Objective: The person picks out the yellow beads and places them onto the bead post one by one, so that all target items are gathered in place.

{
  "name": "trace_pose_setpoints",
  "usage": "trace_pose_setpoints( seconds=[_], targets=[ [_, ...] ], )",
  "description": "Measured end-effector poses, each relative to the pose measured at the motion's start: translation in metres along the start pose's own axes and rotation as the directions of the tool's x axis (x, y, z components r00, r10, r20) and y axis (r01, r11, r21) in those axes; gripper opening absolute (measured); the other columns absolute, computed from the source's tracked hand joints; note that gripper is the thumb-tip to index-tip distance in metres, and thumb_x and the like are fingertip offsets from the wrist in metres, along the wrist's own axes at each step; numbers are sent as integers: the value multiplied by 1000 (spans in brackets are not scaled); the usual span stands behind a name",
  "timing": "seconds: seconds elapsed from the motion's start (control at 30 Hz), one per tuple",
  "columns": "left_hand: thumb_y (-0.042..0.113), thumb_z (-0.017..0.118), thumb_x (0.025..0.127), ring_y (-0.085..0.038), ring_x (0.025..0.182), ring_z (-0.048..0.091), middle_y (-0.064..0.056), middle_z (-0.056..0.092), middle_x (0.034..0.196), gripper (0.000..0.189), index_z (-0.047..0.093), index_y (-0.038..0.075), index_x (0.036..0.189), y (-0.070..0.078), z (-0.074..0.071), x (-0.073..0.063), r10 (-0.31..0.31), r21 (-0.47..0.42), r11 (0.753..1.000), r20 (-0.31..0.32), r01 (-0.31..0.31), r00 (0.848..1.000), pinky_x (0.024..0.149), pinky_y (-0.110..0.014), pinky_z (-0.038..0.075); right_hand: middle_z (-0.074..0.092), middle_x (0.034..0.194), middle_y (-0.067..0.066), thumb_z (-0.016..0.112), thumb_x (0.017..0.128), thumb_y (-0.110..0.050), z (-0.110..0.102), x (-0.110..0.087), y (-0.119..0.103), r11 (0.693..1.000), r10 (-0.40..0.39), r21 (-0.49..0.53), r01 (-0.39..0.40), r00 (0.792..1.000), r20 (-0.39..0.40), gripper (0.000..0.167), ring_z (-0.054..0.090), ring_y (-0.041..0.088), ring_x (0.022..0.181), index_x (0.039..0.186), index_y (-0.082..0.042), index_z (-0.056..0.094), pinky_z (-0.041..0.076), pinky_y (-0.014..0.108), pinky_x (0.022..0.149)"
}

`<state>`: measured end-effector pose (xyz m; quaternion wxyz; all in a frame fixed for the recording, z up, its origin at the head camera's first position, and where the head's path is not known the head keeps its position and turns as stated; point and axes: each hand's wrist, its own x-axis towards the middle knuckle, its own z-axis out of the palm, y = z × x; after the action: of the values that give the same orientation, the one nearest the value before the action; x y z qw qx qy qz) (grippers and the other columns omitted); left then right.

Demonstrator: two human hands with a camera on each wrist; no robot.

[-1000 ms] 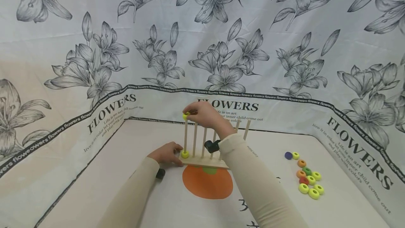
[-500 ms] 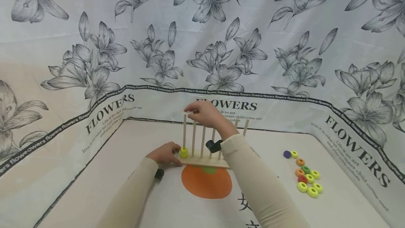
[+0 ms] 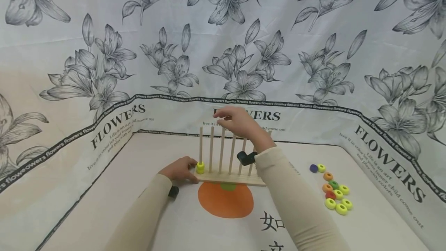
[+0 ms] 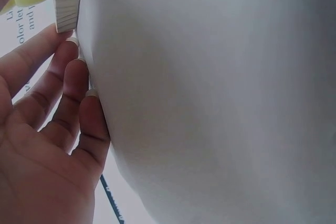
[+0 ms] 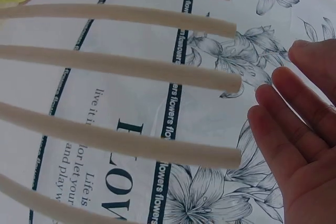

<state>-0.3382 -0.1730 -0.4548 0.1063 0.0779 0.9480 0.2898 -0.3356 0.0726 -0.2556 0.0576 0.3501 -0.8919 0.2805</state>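
A wooden rack with a row of upright pegs stands on the table in the head view. Yellow beads are stacked at the foot of its leftmost peg. My left hand holds the left end of the rack's base, thumb at the front and fingers behind. In the left wrist view its fingers lie right at the base end. My right hand is raised near the peg tops with nothing in it. The right wrist view shows its relaxed fingers apart from the peg ends.
Loose beads lie in a group on the right, among them a dark purple bead, a green bead, a red bead and several yellow ones. An orange print lies before the rack. A flower-printed cloth rises behind.
My right hand let go of a yellow bead, which dropped down the leftmost peg onto the one below. The hand then moved right and slightly up. The left hand stays at the base.
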Motion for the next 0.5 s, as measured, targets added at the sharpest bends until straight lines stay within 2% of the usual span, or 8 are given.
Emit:
trace_pose_setpoints(
  seconds=[0.33, 0.5],
  targets=[
    [34, 87, 68, -21, 110, 53, -4, 59, 121, 74, 57, 13, 132, 1, 0, -1, -17, 6, 1000, -9, 17, 1000, 102, -45, 47, 62, 129, 5, 58, 97, -24, -19, -14, 22, 997, 54, -55, -57, 997, -58, 29, 60, 26, 118, 124, -16, 64, 50, 40, 101],
    [35, 87, 68, -21, 111, 53, -4, 59, 121, 74, 58, 13, 132, 1, 2, -1, -21, 4, 1000, -10, 21, 1000, 103, -45, 47, 61, 130, 6, 58, 97, -25, -28, -22, 31, 993, 100, -49, -104, 993, -69, 31, 59, 29, 120, 127, -17, 62, 50, 44, 100]
  ],
)
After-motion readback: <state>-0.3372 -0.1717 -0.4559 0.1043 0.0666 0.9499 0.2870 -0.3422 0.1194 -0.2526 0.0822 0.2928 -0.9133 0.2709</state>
